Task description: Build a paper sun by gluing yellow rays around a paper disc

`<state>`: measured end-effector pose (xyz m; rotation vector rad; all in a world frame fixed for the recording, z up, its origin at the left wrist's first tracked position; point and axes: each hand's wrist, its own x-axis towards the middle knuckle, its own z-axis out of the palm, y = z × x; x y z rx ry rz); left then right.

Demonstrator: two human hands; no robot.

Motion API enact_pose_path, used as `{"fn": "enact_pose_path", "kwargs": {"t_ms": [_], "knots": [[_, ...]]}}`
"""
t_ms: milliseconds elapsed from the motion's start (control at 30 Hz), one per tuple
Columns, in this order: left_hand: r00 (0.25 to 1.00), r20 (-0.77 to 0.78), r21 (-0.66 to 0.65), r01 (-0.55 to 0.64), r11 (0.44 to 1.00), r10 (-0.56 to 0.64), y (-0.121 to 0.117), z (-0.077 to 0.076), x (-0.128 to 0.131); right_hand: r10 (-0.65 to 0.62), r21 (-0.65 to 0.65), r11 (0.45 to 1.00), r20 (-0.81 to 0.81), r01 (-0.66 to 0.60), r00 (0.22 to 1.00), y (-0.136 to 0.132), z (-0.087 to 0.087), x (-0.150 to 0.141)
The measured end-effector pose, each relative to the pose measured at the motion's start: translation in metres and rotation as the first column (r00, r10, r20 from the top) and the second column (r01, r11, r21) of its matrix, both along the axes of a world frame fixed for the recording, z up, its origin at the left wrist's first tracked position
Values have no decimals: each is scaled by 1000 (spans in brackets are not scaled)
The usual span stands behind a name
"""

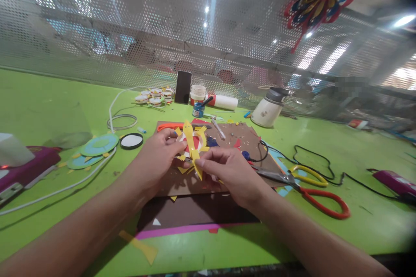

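Note:
Between my hands is a small paper turtle (187, 132) with a yellow head, feet and tail and a round white and red body. My left hand (169, 149) grips the round body from the left, thumb on top. The fingers of my right hand (224, 166) pinch the yellow strip at the turtle's lower end. It is held above a brown board (182, 188) strewn with paper scraps. An orange cutter (170, 127) lies just behind the turtle. To the right of my right hand rest large scissors (289, 178) with one yellow and one red handle, their blades partly apart.
At the back stand a phone (183, 87), a blue jar (198, 110), a white roll (224, 102), several small paper turtles (156, 95) and a white flask (268, 110). Cables cross the green table (367, 229) on both sides. Blue-green paper rings (99, 145) lie left.

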<state>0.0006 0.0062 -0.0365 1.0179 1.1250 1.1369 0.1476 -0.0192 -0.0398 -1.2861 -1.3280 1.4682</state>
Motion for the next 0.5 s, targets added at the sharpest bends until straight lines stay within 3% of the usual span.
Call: {"fn": "enact_pose_path", "kwargs": {"t_ms": [167,500], "knots": [[997,71,13,42,999,-43,-3,-1,1,-8,-9,1000,52,9,999,3,-5,2],[998,55,3,3,1000,-3,-4,1,2,-29,-59,998,46,32,999,3,-2,-1]]}}
